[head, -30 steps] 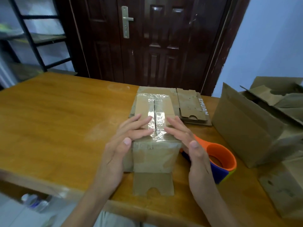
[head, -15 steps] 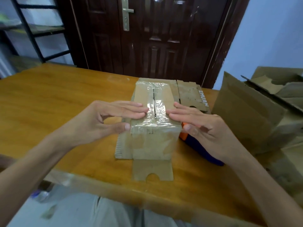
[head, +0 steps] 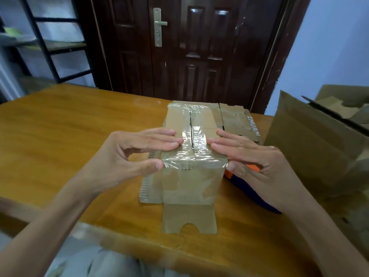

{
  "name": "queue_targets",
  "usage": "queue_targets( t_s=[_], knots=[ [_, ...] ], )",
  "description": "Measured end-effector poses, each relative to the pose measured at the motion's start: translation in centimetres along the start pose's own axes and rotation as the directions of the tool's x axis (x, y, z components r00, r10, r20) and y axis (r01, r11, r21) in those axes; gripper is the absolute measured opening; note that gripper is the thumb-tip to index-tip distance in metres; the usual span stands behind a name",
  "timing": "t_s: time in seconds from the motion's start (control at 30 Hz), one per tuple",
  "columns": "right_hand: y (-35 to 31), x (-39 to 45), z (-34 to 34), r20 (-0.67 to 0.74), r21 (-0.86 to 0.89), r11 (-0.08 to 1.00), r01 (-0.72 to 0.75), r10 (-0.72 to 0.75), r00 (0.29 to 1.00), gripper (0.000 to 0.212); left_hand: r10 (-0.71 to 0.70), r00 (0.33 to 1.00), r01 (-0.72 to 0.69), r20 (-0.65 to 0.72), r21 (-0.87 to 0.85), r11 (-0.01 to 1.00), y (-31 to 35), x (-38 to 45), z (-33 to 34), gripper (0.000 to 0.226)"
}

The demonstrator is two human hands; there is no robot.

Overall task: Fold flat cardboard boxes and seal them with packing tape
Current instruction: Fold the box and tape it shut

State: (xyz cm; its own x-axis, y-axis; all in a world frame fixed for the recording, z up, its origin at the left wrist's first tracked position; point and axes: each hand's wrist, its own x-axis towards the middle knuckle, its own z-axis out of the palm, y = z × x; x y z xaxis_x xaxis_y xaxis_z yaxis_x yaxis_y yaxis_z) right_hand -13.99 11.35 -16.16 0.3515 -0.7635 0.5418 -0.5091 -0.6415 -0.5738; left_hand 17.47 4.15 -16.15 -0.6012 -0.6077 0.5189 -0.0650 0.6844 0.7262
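Head view: small cardboard box [head: 191, 174] stands mid-table on the wooden table [head: 65, 132], top seam covered with clear packing tape [head: 192, 134], one flap [head: 189, 218] lying flat toward me. My left hand [head: 131, 154] has flat fingers pressing the tape on the left of the seam with thumb against the near top corner; my right hand [head: 249, 156] mirrors it on the right, neither hand clenched. Orange-and-blue tape dispenser [head: 251, 172] sits just behind my right hand, flat cardboard sheets [head: 235, 122] beyond the box, larger open carton [head: 311, 144] at right.
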Motion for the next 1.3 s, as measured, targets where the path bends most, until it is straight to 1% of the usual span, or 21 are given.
queue_targets(
  t_s=[0.1, 0.17, 0.3, 0.47, 0.57, 0.77, 0.87, 0.93, 0.97, 1.0, 1.03, 1.1, 1.17, 1.23, 1.3],
  knots=[
    [0.0, -0.2, -0.1, 0.004, 0.002, 1.0, -0.003, 0.003, 1.0, 0.036, -0.003, 1.0, 0.003, -0.021, 0.022, 1.0, 0.0, -0.2, 0.4, 0.043],
    [0.0, -0.3, 0.0, -0.008, 0.027, 1.0, -0.002, 0.002, 1.0, 0.036, -0.003, 0.999, 0.004, -0.041, 0.007, 1.0, 0.3, -0.4, 0.7, 0.046],
    [-0.1, -0.1, 0.2, -0.06, 0.053, 0.998, 0.012, -0.009, 0.998, 0.034, -0.003, 0.996, 0.0, -0.085, -0.028, 1.0, 1.1, -0.5, 1.5, 0.062],
    [-0.1, -0.1, 0.3, -0.062, 0.059, 0.998, 0.007, -0.003, 0.998, 0.036, -0.024, 0.988, 0.017, -0.155, -0.05, 0.999, 1.1, -0.8, 2.1, 0.044],
    [-0.2, 0.0, 0.3, -0.068, 0.066, 0.998, 0.007, -0.003, 0.998, 0.035, -0.015, 0.985, 0.005, -0.172, -0.059, 0.998, 1.1, -0.8, 2.3, 0.043],
    [-0.4, 0.1, 0.9, -0.138, 0.019, 1.0, 0.007, -0.005, 0.99, 0.032, 0.032, 0.957, -0.038, -0.289, -0.015, 0.999, 1.0, -1.1, 3.7, 0.032],
    [-0.5, 0.0, 0.9, -0.145, 0.009, 1.0, 0.008, -0.006, 0.989, 0.029, 0.044, 0.944, -0.045, -0.328, 0.005, 0.999, 1.1, -1.4, 4.5, 0.029],
    [-0.6, 0.0, 1.0, -0.163, 0.005, 1.0, 0.008, -0.007, 0.987, 0.029, 0.019, 0.939, -0.029, -0.343, -0.025, 0.999, 1.6, -1.4, 4.8, 0.033],
    [-0.8, 0.2, 1.1, -0.183, 0.01, 1.0, 0.007, -0.005, 0.983, 0.031, 0.003, 0.934, -0.017, -0.358, -0.038, 0.999, 2.0, -1.3, 4.9, 0.04],
    [-1.0, 0.4, 1.2, -0.207, 0.018, 1.0, 0.007, -0.003, 0.978, 0.036, -0.015, 0.923, -0.005, -0.384, -0.051, 0.999, 2.5, -1.2, 5.1, 0.048],
    [-1.3, 0.6, 1.4, -0.231, 0.024, 1.0, 0.007, -0.001, 0.973, 0.042, -0.038, 0.908, 0.015, -0.418, -0.057, 0.998, 3.0, -0.9, 5.4, 0.05],
    [-1.8, 1.1, 2.0, -0.272, -0.002, 1.0, 0.011, -0.011, 0.962, 0.044, -0.062, 0.868, 0.061, -0.492, -0.018, 0.998, 3.5, -0.5, 6.2, 0.038],
    [-2.1, 1.5, 2.7, -0.302, -0.068, 0.998, 0.013, -0.033, 0.953, 0.039, -0.04, 0.844, 0.093, -0.535, 0.071, 0.993, 3.9, -0.2, 7.0, 0.034],
    [-2.0, 1.6, 3.2, -0.32, -0.155, 0.988, 0.021, -0.071, 0.945, 0.038, -0.01, 0.84, 0.09, -0.542, 0.122, 0.988, 3.8, -0.2, 7.1, 0.036],
    [-1.8, 1.6, 3.3, -0.309, -0.211, 0.977, 0.038, -0.104, 0.946, 0.038, -0.006, 0.855, 0.08, -0.519, 0.12, 0.99, 3.6, -0.3, 6.7, 0.036]
  ],
)
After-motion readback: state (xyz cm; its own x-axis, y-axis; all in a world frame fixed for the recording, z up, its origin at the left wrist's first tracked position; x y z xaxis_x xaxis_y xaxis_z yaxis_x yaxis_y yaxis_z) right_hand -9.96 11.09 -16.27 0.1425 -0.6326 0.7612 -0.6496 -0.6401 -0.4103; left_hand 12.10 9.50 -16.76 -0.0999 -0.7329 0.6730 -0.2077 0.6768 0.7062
